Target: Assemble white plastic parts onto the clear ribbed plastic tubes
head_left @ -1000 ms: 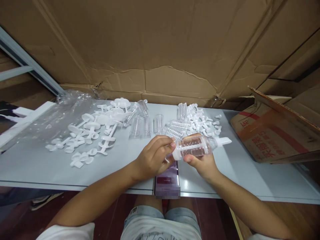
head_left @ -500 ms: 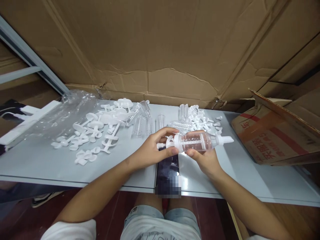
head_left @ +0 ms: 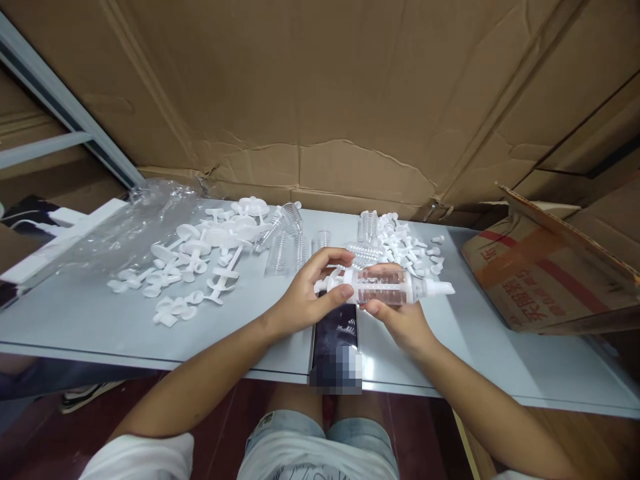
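A clear plastic syringe-like tube (head_left: 383,287) lies sideways between my hands, its white nozzle pointing right. Around its white collar and plunger end at the left, my left hand (head_left: 320,290) is wrapped. From below and behind, my right hand (head_left: 400,320) grips the clear barrel. The white plunger disc inside stands at the nozzle end. Beyond my hands are clear ribbed tubes (head_left: 287,247). White plunger parts (head_left: 220,237) are heaped to the left, and small white nozzles (head_left: 405,247) lie in a pile to the right.
A dark phone (head_left: 335,340) lies on the grey table (head_left: 250,340) below my hands. Crumpled clear plastic (head_left: 150,220) and a white power strip (head_left: 65,240) are at the left. An open cardboard box (head_left: 545,273) stands at the right, with cardboard behind.
The plunger disc has moved right inside the barrel, up to the nozzle end. The tube and my right hand have shifted slightly left.
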Tool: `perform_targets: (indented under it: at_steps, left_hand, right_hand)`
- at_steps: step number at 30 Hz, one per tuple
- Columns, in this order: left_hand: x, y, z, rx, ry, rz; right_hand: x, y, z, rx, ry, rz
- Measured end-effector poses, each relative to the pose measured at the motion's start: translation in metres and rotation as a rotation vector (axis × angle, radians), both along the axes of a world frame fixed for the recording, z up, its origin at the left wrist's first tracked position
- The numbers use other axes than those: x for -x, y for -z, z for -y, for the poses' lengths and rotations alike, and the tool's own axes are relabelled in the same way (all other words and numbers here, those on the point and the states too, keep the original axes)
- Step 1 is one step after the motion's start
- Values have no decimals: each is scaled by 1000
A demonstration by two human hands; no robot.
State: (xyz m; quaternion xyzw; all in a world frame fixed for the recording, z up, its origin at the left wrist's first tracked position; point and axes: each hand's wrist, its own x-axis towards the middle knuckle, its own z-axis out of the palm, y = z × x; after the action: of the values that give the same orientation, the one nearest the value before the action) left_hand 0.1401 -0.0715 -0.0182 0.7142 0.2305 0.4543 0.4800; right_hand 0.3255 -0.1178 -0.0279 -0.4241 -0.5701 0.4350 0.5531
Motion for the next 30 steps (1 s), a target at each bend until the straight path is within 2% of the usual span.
perform_targets:
  at_steps: [4, 7, 11, 16, 19, 23, 26, 30]
  left_hand:
    - [1, 2, -4, 65, 36, 223]
    - [2, 1, -9, 93, 23, 285]
    - [6, -2, -14, 123, 26, 256]
    - [12, -6, -15, 107, 29, 74]
    - [16, -8, -18, 52, -69, 17]
    - [26, -12, -28, -94, -325, -85]
    - [36, -17, -36, -221, -506, -267]
    - [53, -22, -37, -285, -606, -523]
  right_hand:
    - [0, 0, -5, 84, -22, -190]
    - [0, -3, -6, 128, -38, -253]
    - [-1, -7, -8, 126, -26, -295]
    - [-3, -9, -8, 102, -13, -234]
    - [-7, -10, -9, 123, -12, -260]
    - [-13, -10, -10, 179, -61, -353]
    - [-15, -11, -9, 238, -72, -387]
    - [-14, -13, -9, 299, -77, -450]
